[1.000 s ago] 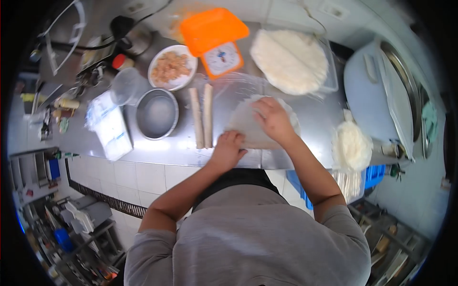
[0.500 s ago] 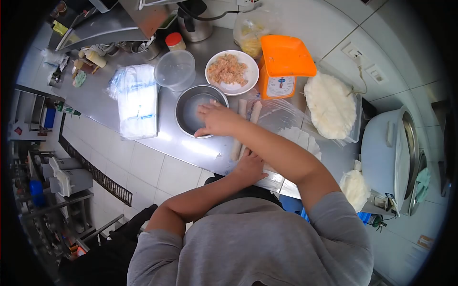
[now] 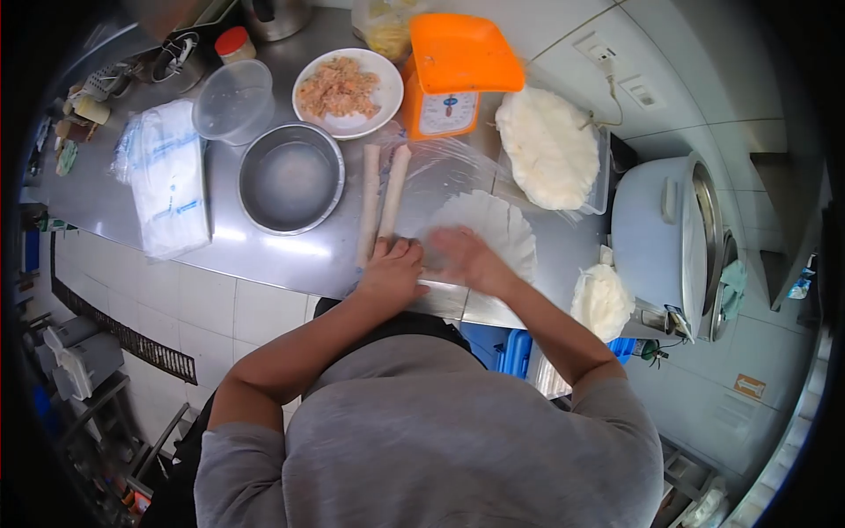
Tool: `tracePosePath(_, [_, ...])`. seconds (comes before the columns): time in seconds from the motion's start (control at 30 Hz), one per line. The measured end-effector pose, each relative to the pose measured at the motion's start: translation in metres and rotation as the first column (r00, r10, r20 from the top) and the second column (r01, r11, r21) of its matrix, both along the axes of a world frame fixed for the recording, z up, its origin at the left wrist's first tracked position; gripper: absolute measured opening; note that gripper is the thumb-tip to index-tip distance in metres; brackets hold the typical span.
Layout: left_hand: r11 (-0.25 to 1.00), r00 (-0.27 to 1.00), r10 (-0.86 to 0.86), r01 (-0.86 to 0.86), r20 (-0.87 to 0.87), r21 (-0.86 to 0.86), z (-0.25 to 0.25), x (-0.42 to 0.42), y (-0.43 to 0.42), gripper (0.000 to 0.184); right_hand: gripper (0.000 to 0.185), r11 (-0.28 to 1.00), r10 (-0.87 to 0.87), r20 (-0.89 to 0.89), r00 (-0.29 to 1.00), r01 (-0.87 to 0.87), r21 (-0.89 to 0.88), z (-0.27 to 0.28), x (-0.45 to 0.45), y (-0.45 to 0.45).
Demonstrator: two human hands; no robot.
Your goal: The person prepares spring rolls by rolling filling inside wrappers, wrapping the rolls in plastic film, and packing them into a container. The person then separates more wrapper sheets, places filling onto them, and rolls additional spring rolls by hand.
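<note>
Two long pale rolls of wrapped filling (image 3: 393,189) lie side by side on the steel table. My left hand (image 3: 392,275) rests at their near end, its fingers laid over the end of a roll; the fingertips are partly hidden. Just to the right, my right hand (image 3: 466,257), blurred, is over the left edge of a thin white round wrapper (image 3: 506,231), fingers apart and nothing seen in them. A metal bowl (image 3: 249,189) with cloudy liquid stands left of the rolls. Behind, a white bowl (image 3: 390,110) holds pinkish minced filling (image 3: 339,88).
An orange kitchen scale (image 3: 466,57) stands at the back. A stack of white wrappers (image 3: 550,145) and a large pot (image 3: 651,229) are on the right. Plastic bags (image 3: 167,185) and a clear tub (image 3: 233,101) sit left. The table's front edge (image 3: 290,288) runs close to my body.
My right hand has left the metal bowl and moved right to the wrapper. My left hand stays by the near end of the rolls. The view has shifted right.
</note>
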State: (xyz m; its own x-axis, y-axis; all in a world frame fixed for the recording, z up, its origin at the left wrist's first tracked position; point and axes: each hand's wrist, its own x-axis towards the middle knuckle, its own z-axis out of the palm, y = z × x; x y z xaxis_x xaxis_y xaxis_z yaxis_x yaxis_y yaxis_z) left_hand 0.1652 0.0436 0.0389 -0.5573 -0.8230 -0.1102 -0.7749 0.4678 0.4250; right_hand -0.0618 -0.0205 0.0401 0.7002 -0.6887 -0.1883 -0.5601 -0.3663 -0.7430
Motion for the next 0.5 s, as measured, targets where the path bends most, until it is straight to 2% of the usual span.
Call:
tracePosePath(0.03, [1.000, 1.000, -0.005, 0.005, 0.016, 0.011, 0.000, -0.002, 0.002, 0.052, 0.069, 0.962, 0.160, -0.226, 0.961, -0.203, -0.181, -0.003, -0.005, 0.010])
tracePosePath(0.07, [1.000, 1.000, 0.010, -0.011, 0.016, 0.026, -0.001, -0.003, 0.003, 0.053, 0.077, 0.858, 0.256, -0.458, 0.851, -0.419, -0.299, -0.007, -0.009, 0.018])
tracePosePath(0.1, [0.999, 1.000, 0.024, -0.025, 0.020, 0.040, -0.003, -0.004, 0.003, 0.055, 0.086, 0.908, 0.201, -0.480, 0.854, -0.346, -0.236, -0.010, -0.012, 0.008])
tracePosePath(0.2, [0.999, 0.998, 0.006, -0.009, 0.060, 0.045, -0.001, -0.004, 0.007, 0.059, 0.087, 0.879, -0.045, -0.436, 0.899, -0.171, -0.445, -0.008, -0.020, -0.020])
tracePosePath(0.23, [1.000, 0.997, -0.002, -0.001, 0.077, 0.031, 0.000, -0.004, 0.003, 0.061, 0.088, 0.886, -0.050, -0.420, 0.906, -0.153, -0.437, -0.006, -0.016, -0.022])
tracePosePath(0.33, [0.999, 0.991, -0.023, 0.017, 0.131, 0.049, 0.007, -0.006, 0.001, 0.062, 0.087, 0.882, 0.226, -0.309, 0.924, -0.329, -0.337, -0.011, 0.001, 0.003])
tracePosePath(0.37, [0.999, 0.992, -0.010, 0.004, 0.126, 0.043, 0.006, -0.007, 0.003, 0.062, 0.085, 0.871, 0.249, -0.324, 0.913, -0.357, -0.338, -0.018, 0.001, 0.007])
tracePosePath(0.47, [0.999, 0.994, 0.025, -0.030, 0.106, 0.040, 0.004, -0.009, 0.003, 0.060, 0.084, 0.895, 0.117, -0.260, 0.958, -0.215, -0.390, -0.015, -0.003, -0.014])
tracePosePath(0.5, [0.998, 0.994, 0.029, -0.034, 0.102, 0.052, 0.004, -0.008, 0.001, 0.059, 0.084, 0.910, 0.039, -0.192, 0.981, -0.114, -0.399, -0.005, -0.006, -0.017])
